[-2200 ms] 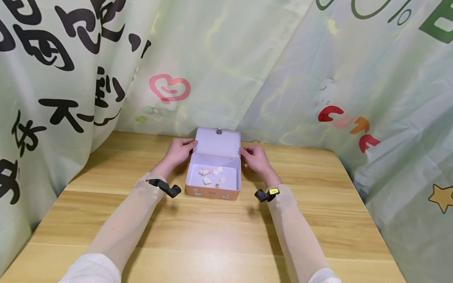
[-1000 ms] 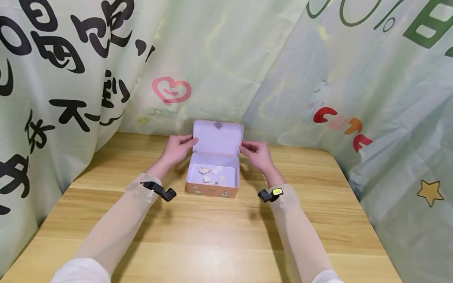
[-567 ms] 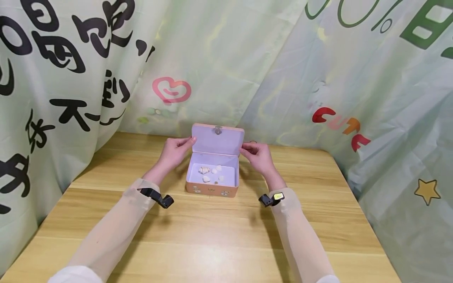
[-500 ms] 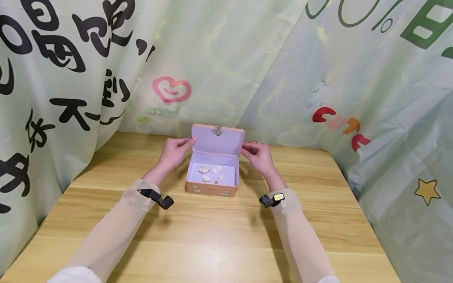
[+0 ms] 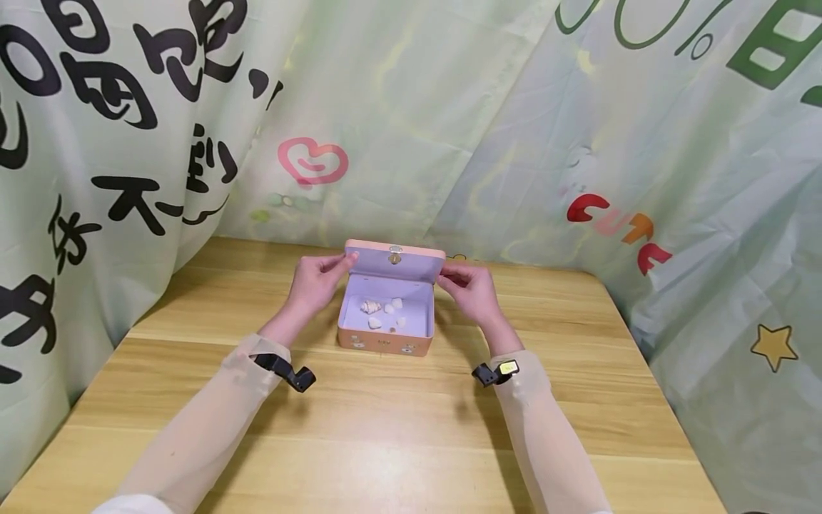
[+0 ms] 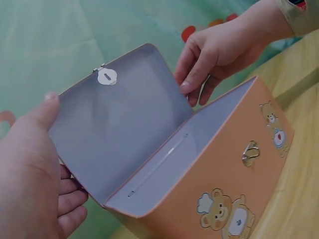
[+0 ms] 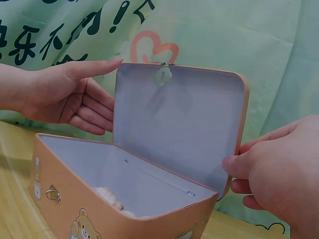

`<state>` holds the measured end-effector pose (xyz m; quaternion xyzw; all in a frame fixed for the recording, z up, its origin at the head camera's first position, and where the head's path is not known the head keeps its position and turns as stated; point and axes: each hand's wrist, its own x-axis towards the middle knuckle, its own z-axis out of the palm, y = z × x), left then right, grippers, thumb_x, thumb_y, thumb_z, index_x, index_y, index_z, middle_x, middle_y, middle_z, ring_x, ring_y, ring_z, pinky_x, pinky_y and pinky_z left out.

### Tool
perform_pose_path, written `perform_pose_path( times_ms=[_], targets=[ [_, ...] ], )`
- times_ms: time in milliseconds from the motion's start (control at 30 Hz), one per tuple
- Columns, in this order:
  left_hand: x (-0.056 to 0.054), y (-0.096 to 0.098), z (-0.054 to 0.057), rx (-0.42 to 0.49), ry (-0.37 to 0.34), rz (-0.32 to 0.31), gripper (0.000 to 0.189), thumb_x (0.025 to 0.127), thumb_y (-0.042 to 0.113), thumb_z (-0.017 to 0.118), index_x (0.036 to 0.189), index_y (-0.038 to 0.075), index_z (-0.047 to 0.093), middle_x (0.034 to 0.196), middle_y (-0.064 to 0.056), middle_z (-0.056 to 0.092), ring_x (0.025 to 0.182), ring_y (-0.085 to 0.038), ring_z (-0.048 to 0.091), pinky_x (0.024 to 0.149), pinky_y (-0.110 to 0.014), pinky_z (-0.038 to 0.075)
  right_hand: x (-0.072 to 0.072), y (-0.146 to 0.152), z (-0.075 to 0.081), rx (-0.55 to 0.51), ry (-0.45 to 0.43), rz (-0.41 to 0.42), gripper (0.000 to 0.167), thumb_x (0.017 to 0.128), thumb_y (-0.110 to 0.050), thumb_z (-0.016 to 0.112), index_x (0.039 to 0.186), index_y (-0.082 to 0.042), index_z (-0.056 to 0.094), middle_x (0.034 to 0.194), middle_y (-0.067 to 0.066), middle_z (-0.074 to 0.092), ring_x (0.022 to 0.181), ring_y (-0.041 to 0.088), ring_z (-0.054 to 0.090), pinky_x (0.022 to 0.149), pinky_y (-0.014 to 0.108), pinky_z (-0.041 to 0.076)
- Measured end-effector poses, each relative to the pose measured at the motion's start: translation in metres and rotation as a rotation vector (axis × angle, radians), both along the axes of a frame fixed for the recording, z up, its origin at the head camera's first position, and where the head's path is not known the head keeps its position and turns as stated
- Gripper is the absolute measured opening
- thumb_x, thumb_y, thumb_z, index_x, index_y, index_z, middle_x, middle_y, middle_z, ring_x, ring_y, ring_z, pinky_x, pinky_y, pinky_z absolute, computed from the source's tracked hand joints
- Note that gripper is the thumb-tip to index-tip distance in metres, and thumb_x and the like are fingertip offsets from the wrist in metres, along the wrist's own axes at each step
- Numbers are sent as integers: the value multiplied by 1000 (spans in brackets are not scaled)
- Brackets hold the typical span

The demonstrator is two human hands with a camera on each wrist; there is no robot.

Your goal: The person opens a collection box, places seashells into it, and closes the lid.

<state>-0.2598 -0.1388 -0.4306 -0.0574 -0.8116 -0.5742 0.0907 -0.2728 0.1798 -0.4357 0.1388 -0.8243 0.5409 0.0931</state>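
Note:
An orange tin box (image 5: 385, 344) with a lilac inside stands on the wooden table, its hinged lid (image 5: 398, 264) raised and tipped forward over the base. My left hand (image 5: 315, 282) holds the lid's left edge, thumb near the upper corner and the other fingers at the side. At the lid's right edge my right hand (image 5: 472, 291) pinches with the thumb inside and fingers behind. In the base lie a spiral seashell (image 5: 370, 307) and several small pale shells (image 5: 389, 308). A metal latch plate (image 7: 163, 75) sits at the lid's free edge; bear pictures (image 6: 224, 214) decorate the front.
The wooden table (image 5: 398, 428) extends in front of the box and to both sides. Behind it hangs a pale green curtain (image 5: 411, 128) with printed lettering and a heart. Black wrist cameras (image 5: 285, 373) are strapped to both sleeves.
The lid has swung up from leaning back and now tilts forward, showing its orange rim. Both hands have stayed at its edges. The shells remain in the base.

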Motion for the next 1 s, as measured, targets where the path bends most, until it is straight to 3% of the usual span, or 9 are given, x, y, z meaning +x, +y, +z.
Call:
perform_pose_path(
  times_ms=[267, 500, 733, 1000],
  targets=[
    [9, 5, -5, 32, 41, 57, 59, 94, 57, 76, 117, 2, 80, 113, -17, 77, 110, -35, 73, 98, -50, 55, 7, 1, -1, -1, 4, 6, 17, 95, 1, 79, 110, 6, 80, 103, 21, 78, 94, 33, 75, 82, 26, 60],
    [12, 7, -7, 48, 47, 66, 62, 93, 60, 77, 116, 3, 80, 110, -16, 78, 107, -33, 75, 96, -49, 57, 11, 2, -3, 17, 78, -4, 16, 94, 2, 79, 108, 8, 79, 100, 23, 78, 92, 37, 74, 86, 40, 61],
    [15, 7, -7, 56, 43, 82, 64, 91, 63, 77, 117, 4, 80, 112, -17, 78, 106, -33, 75, 95, -48, 58, 23, -1, -3, -2, 98, -41, 11, 92, 1, 81, 103, 4, 80, 98, 16, 79, 84, 25, 73, 78, 25, 59],
    [18, 9, -9, 60, 39, 95, 63, 91, 60, 78, 120, 4, 79, 112, -16, 78, 104, -29, 75, 92, -45, 58, 40, -14, -2, 2, 112, -17, 6, 92, 1, 80, 97, 4, 81, 93, 14, 79, 81, 25, 73, 76, 25, 58]
  ],
)
